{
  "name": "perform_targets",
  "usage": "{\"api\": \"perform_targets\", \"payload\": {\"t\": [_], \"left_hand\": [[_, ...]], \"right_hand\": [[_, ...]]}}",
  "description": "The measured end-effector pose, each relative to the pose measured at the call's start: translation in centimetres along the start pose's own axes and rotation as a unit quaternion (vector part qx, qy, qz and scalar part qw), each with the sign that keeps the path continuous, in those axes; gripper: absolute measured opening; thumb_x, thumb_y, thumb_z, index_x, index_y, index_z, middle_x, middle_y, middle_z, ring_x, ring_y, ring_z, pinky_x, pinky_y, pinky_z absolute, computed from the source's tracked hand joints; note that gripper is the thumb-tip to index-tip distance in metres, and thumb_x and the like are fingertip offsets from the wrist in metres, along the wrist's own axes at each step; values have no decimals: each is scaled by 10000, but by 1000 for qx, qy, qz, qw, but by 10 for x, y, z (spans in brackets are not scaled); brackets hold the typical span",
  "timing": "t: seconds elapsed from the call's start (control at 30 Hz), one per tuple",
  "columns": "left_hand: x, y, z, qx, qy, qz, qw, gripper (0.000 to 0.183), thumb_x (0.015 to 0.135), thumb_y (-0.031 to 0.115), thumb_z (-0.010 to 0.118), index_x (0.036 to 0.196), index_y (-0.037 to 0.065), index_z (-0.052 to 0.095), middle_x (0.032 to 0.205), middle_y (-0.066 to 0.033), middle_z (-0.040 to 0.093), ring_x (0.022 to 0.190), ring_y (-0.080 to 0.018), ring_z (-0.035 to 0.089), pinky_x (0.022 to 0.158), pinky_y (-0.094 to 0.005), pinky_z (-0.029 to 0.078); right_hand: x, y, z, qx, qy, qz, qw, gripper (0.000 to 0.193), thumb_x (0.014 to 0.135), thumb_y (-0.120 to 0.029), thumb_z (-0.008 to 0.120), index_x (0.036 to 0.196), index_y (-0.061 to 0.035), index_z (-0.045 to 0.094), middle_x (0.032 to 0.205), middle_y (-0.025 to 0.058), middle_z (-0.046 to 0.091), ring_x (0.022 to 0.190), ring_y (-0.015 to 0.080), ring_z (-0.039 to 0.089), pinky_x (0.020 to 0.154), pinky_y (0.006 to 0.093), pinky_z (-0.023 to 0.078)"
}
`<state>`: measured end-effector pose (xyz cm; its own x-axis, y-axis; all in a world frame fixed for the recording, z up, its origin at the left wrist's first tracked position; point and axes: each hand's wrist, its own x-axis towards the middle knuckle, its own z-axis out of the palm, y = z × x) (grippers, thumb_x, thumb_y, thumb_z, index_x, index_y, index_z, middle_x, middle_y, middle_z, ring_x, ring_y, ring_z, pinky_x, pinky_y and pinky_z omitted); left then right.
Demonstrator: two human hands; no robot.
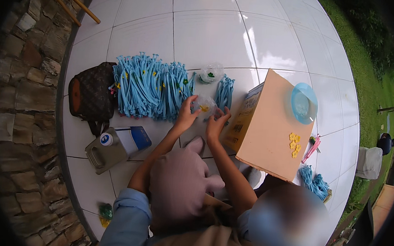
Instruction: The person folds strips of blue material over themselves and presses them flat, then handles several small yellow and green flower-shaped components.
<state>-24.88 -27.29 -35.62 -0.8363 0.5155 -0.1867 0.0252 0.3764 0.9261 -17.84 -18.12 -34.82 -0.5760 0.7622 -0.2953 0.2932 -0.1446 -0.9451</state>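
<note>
Head view, tile floor (203, 36): one clear plastic bag (205, 106), thin and crinkled, yellow pieces showing through its film. Location: low between the two hands, just left of the small blue bundle (225, 90).

Left hand (186, 116): at the bag's left side, fingers curved and parted. Right hand (215, 126): at its lower right side, thumb and forefinger apart at the tips. Whether either pinches the film cannot be told. Placement between both hands presumably lets the bag be steadied from two sides.

Second clear bag (211, 73), green pieces inside: beyond the first, probably set apart to keep the colours unmixed.

Large row of light blue strips (138, 87), yellow and green bits among them: left of the hands, laid side by side, likely against tangling.

Cardboard box (269, 128): right, apparently serving as a raised stand. On it, blue bowl (295, 95), near the far right corner; yellow flower-shaped pieces (294, 143), loose, nearer the person, perhaps for easy reach.
</note>
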Motion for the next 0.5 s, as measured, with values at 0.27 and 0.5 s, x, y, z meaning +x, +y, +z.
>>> {"api": "perform_targets", "payload": {"t": [0.27, 0.5], "left_hand": [[27, -13, 23, 68, 207, 102, 971, 543, 769, -1, 562, 1276, 70, 380, 1240, -166, 414, 1107, -329, 429, 935, -407, 341], [113, 11, -4, 168, 218, 126, 953, 407, 773, 25, 569, 1169, 101, 518, 1220, -192, 391, 1116, -345, 400, 957, -423, 322]], "right_hand": [[37, 9, 30, -10, 29, -87, 996, 535, 772, 86, 380, 1280, -26, 255, 1258, 209, 402, 1174, 297, 421, 985, 374, 332], [91, -23, 55, 8, 47, -86, 995, 394, 828, 30, 395, 1220, 2, 371, 1273, 205, 380, 1196, 303, 393, 1009, 380, 315]]}}
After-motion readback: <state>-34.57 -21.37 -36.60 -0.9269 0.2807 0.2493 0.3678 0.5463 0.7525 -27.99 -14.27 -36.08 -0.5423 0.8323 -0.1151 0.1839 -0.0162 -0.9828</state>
